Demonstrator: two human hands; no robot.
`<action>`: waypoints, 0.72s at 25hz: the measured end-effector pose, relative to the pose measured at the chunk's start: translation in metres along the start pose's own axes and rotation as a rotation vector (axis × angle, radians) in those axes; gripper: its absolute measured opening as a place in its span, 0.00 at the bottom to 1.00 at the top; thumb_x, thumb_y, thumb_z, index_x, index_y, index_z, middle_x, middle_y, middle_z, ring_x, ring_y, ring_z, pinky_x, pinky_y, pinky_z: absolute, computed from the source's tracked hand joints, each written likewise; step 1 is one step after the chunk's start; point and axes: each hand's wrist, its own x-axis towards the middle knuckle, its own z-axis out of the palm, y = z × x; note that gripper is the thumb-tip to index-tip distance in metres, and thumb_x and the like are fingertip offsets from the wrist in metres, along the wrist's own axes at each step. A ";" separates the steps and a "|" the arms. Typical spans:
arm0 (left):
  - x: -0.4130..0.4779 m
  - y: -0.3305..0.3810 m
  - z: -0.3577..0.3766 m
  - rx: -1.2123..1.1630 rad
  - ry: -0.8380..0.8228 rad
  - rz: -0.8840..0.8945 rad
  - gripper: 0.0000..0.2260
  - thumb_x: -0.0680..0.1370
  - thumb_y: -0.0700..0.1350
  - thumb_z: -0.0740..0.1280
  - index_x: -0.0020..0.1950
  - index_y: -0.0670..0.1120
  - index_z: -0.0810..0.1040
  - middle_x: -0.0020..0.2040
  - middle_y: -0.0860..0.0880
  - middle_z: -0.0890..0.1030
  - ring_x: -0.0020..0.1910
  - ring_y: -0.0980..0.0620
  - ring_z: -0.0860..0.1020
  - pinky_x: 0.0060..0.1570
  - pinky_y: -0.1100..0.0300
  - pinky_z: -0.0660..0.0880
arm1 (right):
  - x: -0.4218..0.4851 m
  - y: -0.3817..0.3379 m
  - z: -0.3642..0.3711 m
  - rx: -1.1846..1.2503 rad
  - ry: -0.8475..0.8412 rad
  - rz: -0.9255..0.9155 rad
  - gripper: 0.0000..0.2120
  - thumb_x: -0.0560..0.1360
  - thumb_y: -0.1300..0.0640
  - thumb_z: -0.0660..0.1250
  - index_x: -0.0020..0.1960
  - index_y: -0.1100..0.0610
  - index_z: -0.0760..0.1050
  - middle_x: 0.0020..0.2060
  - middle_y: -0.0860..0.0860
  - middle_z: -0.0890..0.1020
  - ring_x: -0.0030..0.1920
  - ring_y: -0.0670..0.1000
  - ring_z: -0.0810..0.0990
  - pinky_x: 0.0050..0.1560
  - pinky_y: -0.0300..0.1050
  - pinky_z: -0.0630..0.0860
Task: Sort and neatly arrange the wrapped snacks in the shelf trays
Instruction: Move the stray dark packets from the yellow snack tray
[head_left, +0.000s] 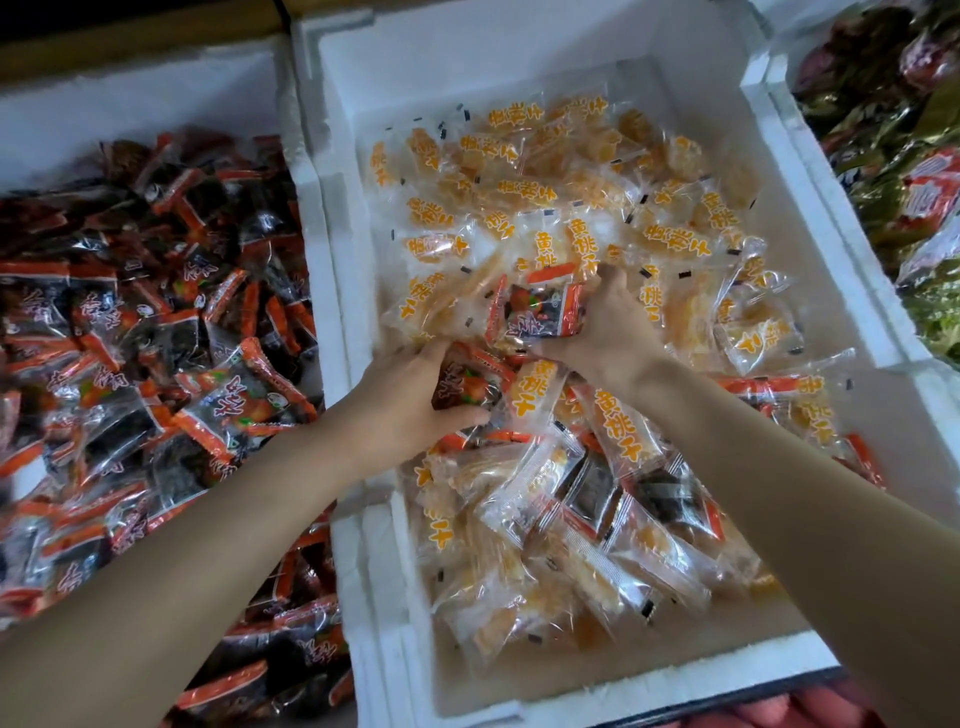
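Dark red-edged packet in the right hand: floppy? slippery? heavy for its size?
Probably floppy at the edges: the dark packet is thin crinkled film, buckling in the right hand. Likely slippery: the wrapper is glossy, like the yellow packets around it. Probably light: it is small and a one-hand grip holds it.

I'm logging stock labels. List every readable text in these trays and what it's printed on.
"黄桃干": orange print on the yellow packets in the middle tray.
White script on the dark packets, left tray: too blurred to read.
Print on the green and red packs, right: too blurred.
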 end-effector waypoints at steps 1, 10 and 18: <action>0.000 0.000 0.001 -0.019 -0.005 0.006 0.31 0.71 0.57 0.72 0.70 0.47 0.67 0.64 0.47 0.75 0.64 0.47 0.71 0.64 0.52 0.68 | 0.001 0.003 -0.001 -0.025 -0.005 -0.012 0.31 0.70 0.53 0.73 0.65 0.61 0.62 0.51 0.52 0.77 0.42 0.51 0.76 0.45 0.46 0.76; -0.019 0.007 0.012 -0.061 0.017 -0.014 0.16 0.79 0.55 0.61 0.62 0.51 0.62 0.48 0.52 0.65 0.59 0.46 0.64 0.57 0.56 0.61 | 0.014 -0.008 0.012 0.014 0.025 0.029 0.21 0.74 0.47 0.68 0.59 0.58 0.66 0.40 0.50 0.77 0.36 0.51 0.77 0.28 0.42 0.68; -0.039 0.003 -0.001 -0.278 0.306 0.110 0.16 0.78 0.50 0.63 0.64 0.46 0.69 0.50 0.57 0.75 0.45 0.66 0.75 0.43 0.75 0.69 | -0.032 -0.013 -0.010 0.134 0.239 -0.204 0.21 0.72 0.50 0.70 0.60 0.53 0.65 0.49 0.48 0.78 0.45 0.48 0.80 0.42 0.46 0.79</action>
